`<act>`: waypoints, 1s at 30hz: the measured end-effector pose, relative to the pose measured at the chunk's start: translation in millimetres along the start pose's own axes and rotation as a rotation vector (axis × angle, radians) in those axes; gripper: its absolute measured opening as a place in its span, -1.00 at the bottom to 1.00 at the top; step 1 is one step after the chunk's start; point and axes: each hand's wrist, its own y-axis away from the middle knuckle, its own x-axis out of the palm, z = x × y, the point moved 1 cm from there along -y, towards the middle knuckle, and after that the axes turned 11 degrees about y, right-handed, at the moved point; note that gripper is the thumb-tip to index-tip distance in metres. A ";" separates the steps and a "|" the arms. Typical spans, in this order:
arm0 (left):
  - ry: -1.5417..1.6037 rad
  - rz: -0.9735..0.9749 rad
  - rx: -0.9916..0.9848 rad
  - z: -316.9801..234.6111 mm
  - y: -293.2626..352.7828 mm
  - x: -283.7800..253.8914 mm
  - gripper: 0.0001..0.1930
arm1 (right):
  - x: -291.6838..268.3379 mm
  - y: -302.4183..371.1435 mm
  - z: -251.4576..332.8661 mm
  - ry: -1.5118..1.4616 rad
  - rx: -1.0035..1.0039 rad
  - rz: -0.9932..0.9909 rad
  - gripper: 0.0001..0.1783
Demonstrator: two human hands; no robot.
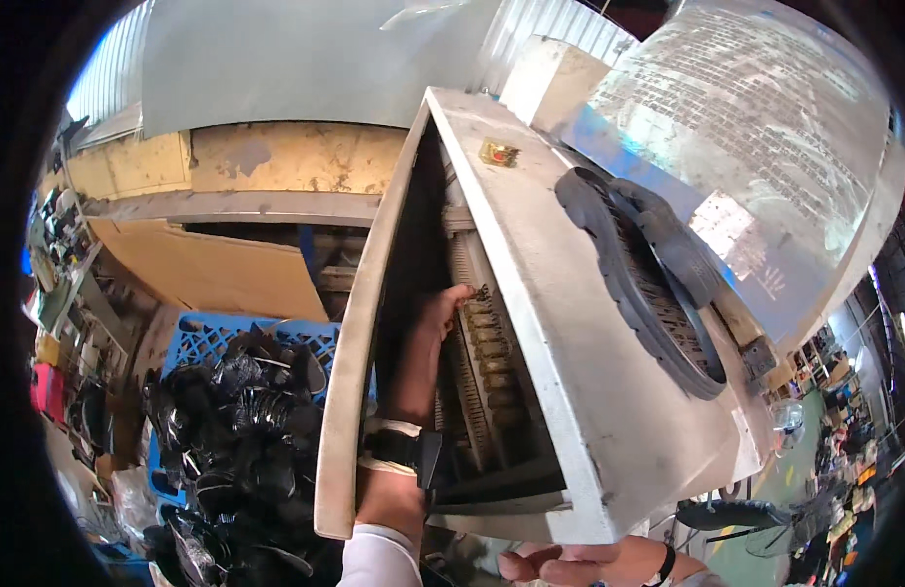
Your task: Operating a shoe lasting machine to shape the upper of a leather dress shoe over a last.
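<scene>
My left hand (447, 311) reaches inside a pale metal housing (340, 411) through its open side. Its fingers are closed at the upper end of a ribbed strip with coil-like rows (490, 357); what they grip, if anything, is too small to make out. A dark watch (399, 447) and a white sleeve are on that arm. Below the lower edge of the housing, my right hand (570, 564) lies with its fingers stretched to the left and nothing visible in them. A black band is on that wrist. Two dark grey shoe soles (638, 279) rest on top of the housing.
A blue plastic crate (193, 342) heaped with black shoe parts (242, 440) stands at the left. Behind it leans a cardboard sheet (213, 269). A printed sheet under clear plastic (736, 137) rises at the upper right. A small gold-coloured piece (498, 153) sits on the housing.
</scene>
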 end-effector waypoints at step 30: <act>-0.600 -0.226 0.972 -157.7 434.6 111.4 -0.70 | -4.2 -10.5 33.2 -0.608 0.325 -0.540 -0.27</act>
